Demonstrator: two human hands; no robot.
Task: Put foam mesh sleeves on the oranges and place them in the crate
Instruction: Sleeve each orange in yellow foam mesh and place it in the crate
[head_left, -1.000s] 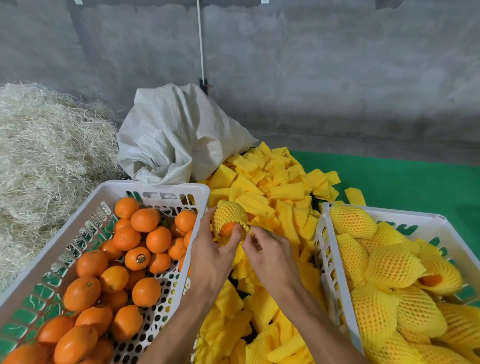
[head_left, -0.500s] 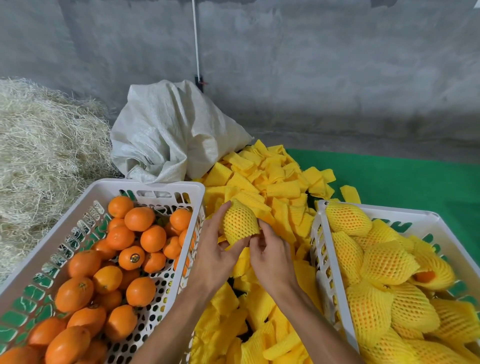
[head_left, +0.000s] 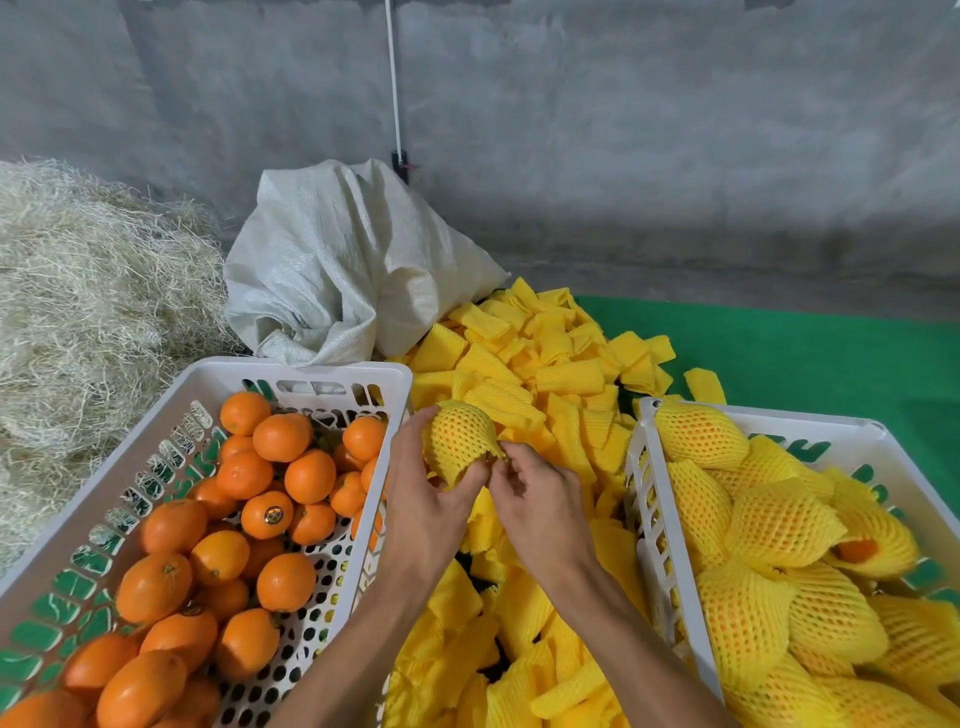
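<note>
Yellow foam mesh covered the one round orange (head_left: 458, 439) held up between two bare hands, its closed rounded end pointing away and up, its long axis tilted, the loose open skirt hanging toward the palms. The left hand (head_left: 423, 499) cupped it with fingers curled round its left side, while the right hand (head_left: 537, 501) pinched the skirt's frayed edge. To either side stood two white perforated plastic crates: the left crate (head_left: 311, 371) held roughly two dozen bare oranges (head_left: 244, 475), the right crate (head_left: 641, 499) about a dozen sleeved oranges (head_left: 779, 525), with a heap of flat yellow foam sleeves (head_left: 524, 364) beyond the fingertips.
</note>
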